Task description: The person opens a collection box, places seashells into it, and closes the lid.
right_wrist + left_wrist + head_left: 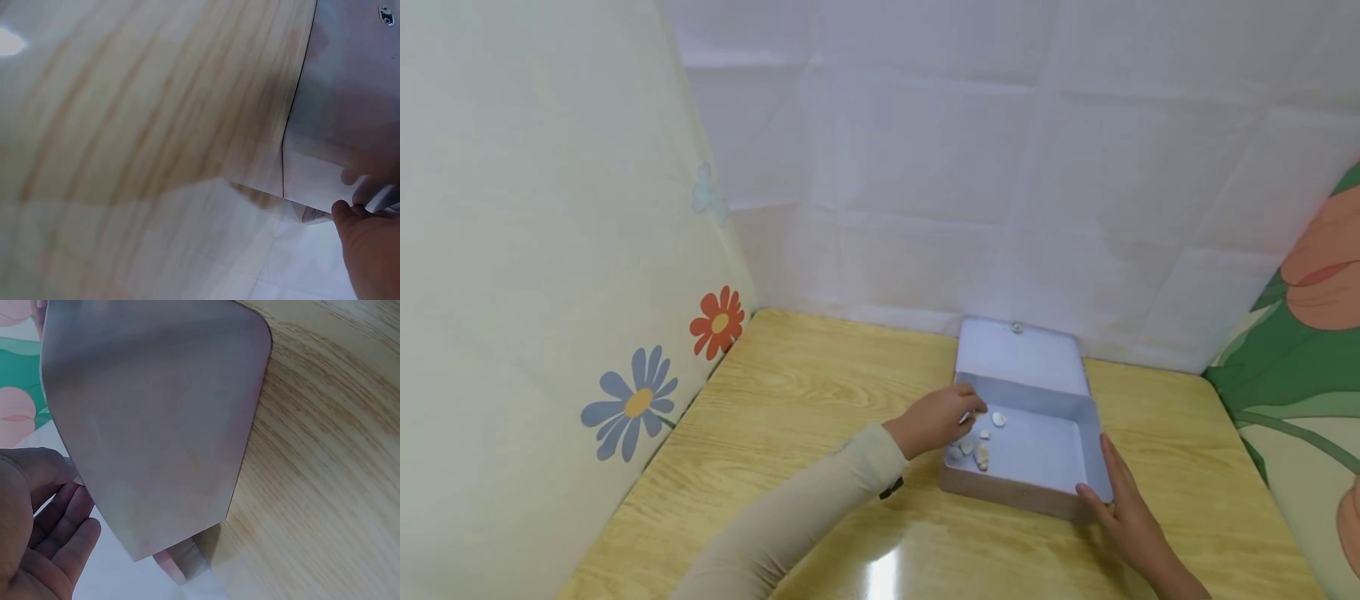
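Note:
A metal box with a pale inside stands on the table, its hinged lid folded back. Inside, toward its left end, lie several small white seashells, among them a round one and a longer spiral one. My left hand reaches over the left wall, and in the left wrist view thumb and finger pinch a small pale shell, mostly hidden behind the box wall. My right hand holds the box at its front right corner, thumb at the rim and fingers along the right side.
The wood-grain table extends to both sides of the box. Behind it hangs a white cloth, close to the lid. Flower-printed cloths stand at the left and right.

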`<state>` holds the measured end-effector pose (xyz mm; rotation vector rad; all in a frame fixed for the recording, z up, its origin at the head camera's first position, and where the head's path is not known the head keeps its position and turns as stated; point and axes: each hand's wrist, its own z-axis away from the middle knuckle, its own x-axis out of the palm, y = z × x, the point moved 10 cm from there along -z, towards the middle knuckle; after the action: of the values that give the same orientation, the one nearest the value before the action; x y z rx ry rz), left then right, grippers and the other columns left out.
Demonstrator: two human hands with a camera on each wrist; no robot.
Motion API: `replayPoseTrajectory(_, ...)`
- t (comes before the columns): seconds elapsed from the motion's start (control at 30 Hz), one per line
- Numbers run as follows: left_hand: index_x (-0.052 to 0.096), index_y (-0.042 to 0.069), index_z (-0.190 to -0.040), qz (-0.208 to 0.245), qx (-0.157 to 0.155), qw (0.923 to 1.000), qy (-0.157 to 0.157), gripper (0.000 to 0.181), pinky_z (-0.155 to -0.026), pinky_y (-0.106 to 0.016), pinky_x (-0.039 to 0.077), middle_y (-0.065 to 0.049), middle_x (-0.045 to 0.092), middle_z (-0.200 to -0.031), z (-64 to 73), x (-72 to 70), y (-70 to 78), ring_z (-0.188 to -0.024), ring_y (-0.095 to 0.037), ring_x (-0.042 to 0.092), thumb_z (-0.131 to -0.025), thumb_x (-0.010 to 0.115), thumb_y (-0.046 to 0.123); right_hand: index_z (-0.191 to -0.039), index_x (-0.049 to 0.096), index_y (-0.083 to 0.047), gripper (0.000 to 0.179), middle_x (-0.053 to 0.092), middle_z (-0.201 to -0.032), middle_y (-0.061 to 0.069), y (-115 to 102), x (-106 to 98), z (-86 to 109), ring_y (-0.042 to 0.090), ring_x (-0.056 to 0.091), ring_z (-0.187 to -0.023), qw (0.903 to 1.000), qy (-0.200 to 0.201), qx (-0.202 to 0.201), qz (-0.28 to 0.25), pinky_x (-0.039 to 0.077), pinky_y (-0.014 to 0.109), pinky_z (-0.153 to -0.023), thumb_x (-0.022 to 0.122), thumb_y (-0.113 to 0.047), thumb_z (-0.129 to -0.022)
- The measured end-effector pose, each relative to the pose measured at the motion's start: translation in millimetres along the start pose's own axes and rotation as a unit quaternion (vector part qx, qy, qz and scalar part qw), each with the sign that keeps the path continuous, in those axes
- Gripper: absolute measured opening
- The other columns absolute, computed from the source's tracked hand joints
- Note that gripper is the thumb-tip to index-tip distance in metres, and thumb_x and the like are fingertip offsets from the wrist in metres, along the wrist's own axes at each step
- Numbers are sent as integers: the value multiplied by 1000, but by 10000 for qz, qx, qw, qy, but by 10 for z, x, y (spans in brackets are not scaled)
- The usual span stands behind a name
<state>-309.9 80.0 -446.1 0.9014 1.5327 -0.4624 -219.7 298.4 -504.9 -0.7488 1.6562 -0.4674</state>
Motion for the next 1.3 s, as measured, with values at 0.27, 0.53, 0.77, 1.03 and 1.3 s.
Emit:
replayPoseTrajectory(0.27, 70, 11, -114, 15, 49, 10000, 54, 22, -78, -14, 49, 0, 63, -105, 37, 7, 8, -94, -8, 62, -93, 67, 12, -158, 1, -20, 84, 12, -155, 31, 19, 16, -6, 57, 16, -136, 9999, -50, 99, -19, 19, 74, -102, 60, -25, -98)
replayPoseTrajectory(0.53, 70, 11, -114, 54, 136, 9998, 110, 21, -78, -13, 48, 0, 63, -105, 63, 39, -15, -93, -8, 61, -93, 66, 12, -158, 2, -18, 84, 12, -155, 31, 27, 22, -7, 56, 16, -137, 9999, -74, 141, -12, 19, 74, -102, 61, -25, -98)
replayPoseTrajectory(0.77, 70, 10, -114, 106, 139, 9997, 147, 21, -78, -13, 48, 0, 63, -104, 60, 50, -29, -92, -7, 61, -93, 67, 13, -158, 0, -21, 85, 12, -155, 31, 33, 26, 1, 57, 16, -136, 9998, -91, 173, 0, 21, 74, -100, 60, -27, -98)
replayPoseTrajectory(1.03, 69, 9, -116, 337, -22, 9994, 96, 25, -84, -17, 49, -1, 63, -109, 82, 27, -68, -99, -10, 61, -92, 69, 16, -158, 2, -18, 84, 13, -155, 32, 11, 17, -3, 57, 16, -136, 10000, -36, 56, -31, 19, 74, -101, 60, -25, -98)
replayPoseTrajectory(1.3, 68, 7, -117, 519, -163, 9980, 330, 24, -88, -22, 50, -3, 63, -114, 231, -113, -214, -104, -13, 61, -94, 66, 13, -158, 1, -20, 84, 12, -155, 32, 19, 14, -5, 57, 16, -136, 10000, -61, 23, -4, 18, 73, -102, 60, -24, -98)
